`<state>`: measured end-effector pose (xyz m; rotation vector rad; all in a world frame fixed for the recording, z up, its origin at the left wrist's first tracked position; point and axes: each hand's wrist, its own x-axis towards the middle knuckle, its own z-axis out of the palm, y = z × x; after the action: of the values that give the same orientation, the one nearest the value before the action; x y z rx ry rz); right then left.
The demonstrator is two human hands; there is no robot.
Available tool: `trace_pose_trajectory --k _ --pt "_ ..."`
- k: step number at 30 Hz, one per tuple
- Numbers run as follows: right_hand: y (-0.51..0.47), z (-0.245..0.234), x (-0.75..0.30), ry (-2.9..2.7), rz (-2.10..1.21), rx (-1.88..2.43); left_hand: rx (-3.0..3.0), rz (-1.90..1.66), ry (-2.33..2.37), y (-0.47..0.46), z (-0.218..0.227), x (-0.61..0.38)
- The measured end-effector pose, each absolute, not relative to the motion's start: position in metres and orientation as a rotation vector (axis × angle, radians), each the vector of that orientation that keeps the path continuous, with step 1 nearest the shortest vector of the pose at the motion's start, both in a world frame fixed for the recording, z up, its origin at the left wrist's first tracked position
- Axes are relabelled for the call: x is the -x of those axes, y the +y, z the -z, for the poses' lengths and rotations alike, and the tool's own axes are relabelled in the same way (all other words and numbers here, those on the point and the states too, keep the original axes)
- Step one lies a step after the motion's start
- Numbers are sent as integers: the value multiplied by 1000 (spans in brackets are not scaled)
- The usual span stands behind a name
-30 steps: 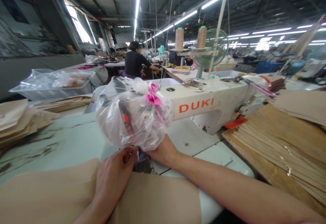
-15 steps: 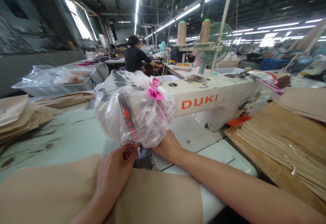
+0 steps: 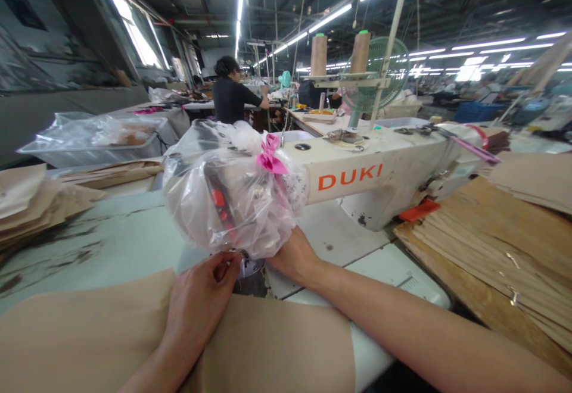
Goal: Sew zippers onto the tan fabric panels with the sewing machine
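A white DUKI sewing machine (image 3: 357, 175) stands on the table, its head wrapped in a clear plastic bag (image 3: 227, 196) tied with a pink bow (image 3: 270, 158). My left hand (image 3: 201, 298) rests on tan fabric (image 3: 89, 333), fingers pinched together just under the bag near the needle area. My right hand (image 3: 292, 256) reaches under the bag from the right; its fingers are hidden behind the plastic.
Stacks of tan pieces lie at the right (image 3: 491, 250) and the left (image 3: 31, 202). A plastic-covered bin (image 3: 89, 140) sits behind. Two thread cones (image 3: 339, 53) and a green fan (image 3: 379, 77) stand behind the machine. A person in black (image 3: 232, 98) works farther back.
The view has shifted slightly; both hands stay under the bagged machine head. The person in the background has raised an arm.
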<state>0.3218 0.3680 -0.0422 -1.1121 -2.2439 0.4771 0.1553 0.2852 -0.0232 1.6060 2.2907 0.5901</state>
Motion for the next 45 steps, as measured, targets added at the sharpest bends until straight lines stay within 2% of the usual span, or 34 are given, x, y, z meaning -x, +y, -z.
trace_pose_trajectory --k 15,36,45 --pt "364 39 -318 -2224 -624 999 -1640 -567 2326 288 25 -157" --pt "366 46 -309 -2388 -428 1002 -1617 -578 2309 287 24 -158" --pt "361 45 -309 -2343 -471 992 -1606 -596 2318 287 23 -157"
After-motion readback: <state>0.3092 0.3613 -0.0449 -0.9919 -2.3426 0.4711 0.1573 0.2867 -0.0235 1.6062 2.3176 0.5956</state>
